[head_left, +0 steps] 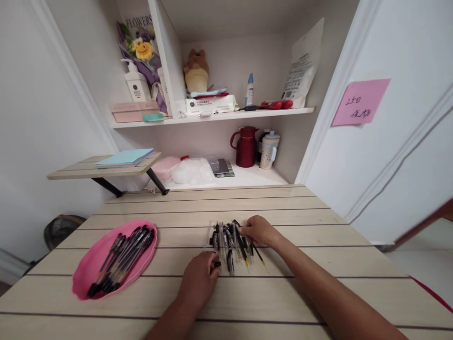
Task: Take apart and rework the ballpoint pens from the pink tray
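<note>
A loose heap of black pens and separate caps lies in the middle of the slatted wooden table. My left hand rests at the near side of the heap, fingers pinched on a small black pen cap. My right hand lies on the right edge of the heap, its fingers curled on the pens there. To the left sits a pink oval tray holding several capped black pens laid side by side.
Behind the table is a shelf alcove with a red jug, a pale cup, boxes and bottles. A small raised shelf with blue paper stands at the back left. A pink note hangs on the right wall.
</note>
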Demonstrator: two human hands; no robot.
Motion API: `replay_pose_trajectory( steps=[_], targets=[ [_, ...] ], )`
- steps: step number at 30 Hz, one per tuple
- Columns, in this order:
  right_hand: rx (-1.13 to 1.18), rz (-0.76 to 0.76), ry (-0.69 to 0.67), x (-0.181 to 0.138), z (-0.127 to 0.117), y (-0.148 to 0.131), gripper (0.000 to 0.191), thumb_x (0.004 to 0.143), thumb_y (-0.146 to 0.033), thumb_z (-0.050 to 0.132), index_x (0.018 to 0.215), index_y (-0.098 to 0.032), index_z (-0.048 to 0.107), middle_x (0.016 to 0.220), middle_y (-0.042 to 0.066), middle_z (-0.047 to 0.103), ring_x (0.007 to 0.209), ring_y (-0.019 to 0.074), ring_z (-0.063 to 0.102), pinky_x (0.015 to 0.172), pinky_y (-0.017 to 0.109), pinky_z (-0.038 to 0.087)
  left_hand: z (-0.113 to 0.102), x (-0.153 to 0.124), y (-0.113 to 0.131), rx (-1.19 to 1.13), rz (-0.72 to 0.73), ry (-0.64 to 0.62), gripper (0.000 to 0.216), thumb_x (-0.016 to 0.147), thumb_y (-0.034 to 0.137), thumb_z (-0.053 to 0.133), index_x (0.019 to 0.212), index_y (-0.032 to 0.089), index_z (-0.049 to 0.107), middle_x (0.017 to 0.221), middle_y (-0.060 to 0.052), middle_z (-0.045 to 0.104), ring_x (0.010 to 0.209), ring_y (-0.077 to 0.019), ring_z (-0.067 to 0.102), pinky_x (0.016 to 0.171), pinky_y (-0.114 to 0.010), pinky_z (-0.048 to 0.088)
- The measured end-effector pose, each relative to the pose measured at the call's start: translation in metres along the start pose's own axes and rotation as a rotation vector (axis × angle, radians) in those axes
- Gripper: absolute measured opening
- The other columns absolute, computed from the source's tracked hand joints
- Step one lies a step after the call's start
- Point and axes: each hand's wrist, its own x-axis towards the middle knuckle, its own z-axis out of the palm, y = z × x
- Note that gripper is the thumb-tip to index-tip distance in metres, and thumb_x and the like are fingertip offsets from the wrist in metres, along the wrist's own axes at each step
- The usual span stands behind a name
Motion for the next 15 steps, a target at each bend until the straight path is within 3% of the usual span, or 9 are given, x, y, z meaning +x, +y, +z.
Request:
replay_pose_trajectory(
  steps=[11, 15],
  targets=[
    [0.159, 0.0, -0.005, 0.009, 0.002, 0.01, 0.027, 0.073, -0.027, 0.044, 0.05, -0.016, 0.053, 0.04, 0.002, 0.055, 0.035, 0.0097, 0.047, 0.041, 0.02, 0.034, -0.004, -0.002, -0.001, -0.098, -0.009, 0.005, 0.026, 0.063, 0.011, 0.05, 0.084, 0.018, 0.063, 0.072, -0.003, 0.061, 0.073, -0.0171, 0.055, 0.068, -0.026, 0.036],
    [0.154, -0.004, 0.008, 0.01, 0.0, 0.012, 0.027, 0.072, -0.025, 0.045, 0.048, -0.016, 0.052, 0.037, 0.001, 0.052, 0.036, 0.0097, 0.047, 0.042, 0.02, 0.035, -0.013, -0.001, 0.001, -0.123, 0.003, 0.067, 0.024, 0.063, 0.013, 0.05, 0.082, 0.019, 0.063, 0.075, -0.003, 0.063, 0.071, -0.0164, 0.056, 0.068, -0.026, 0.039]
  ],
)
